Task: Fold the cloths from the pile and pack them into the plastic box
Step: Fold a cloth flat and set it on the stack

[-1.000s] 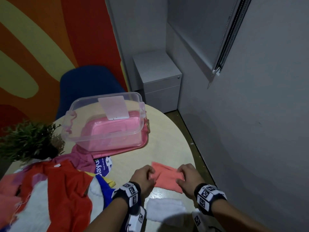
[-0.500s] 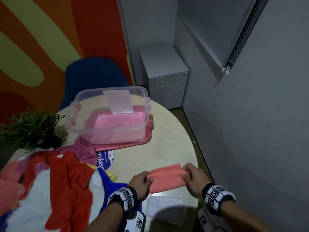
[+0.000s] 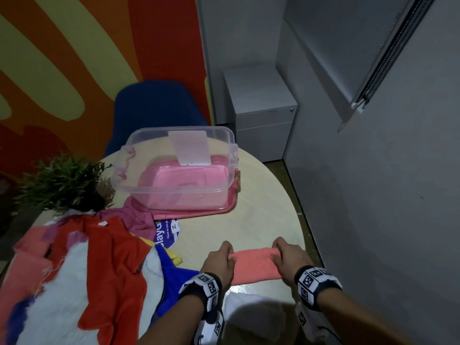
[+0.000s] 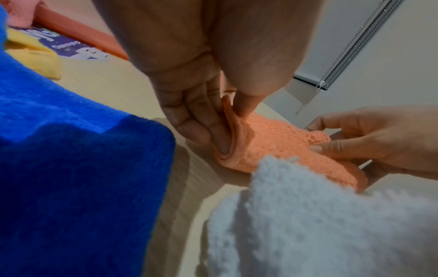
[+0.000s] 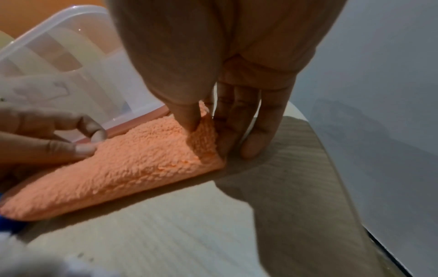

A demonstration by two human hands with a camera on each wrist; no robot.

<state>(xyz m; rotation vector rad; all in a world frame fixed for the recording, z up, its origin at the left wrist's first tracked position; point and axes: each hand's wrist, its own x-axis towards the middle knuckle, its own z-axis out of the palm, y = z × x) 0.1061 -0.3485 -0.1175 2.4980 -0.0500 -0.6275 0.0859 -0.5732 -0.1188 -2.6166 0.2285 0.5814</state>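
A folded salmon-pink cloth (image 3: 254,266) lies stretched between my hands at the near right of the round table (image 3: 261,220). My left hand (image 3: 220,261) pinches its left end (image 4: 233,131) between thumb and fingers. My right hand (image 3: 286,257) pinches the right end (image 5: 203,135) the same way. The clear plastic box (image 3: 174,165) stands open on its pink lid (image 3: 199,212) at the far side of the table. The pile of cloths (image 3: 82,277), red, white, blue and pink, covers the left half of the table.
A white cloth (image 3: 249,310) lies at the table's near edge below my hands. A potted plant (image 3: 62,185) stands at the left, a blue chair (image 3: 154,110) behind the box, a grey cabinet (image 3: 258,108) in the corner. The grey wall (image 3: 373,220) runs close on the right.
Both hands have moved apart and pulled the pink cloth out into a flat, taut band. The head view has shifted down and left.
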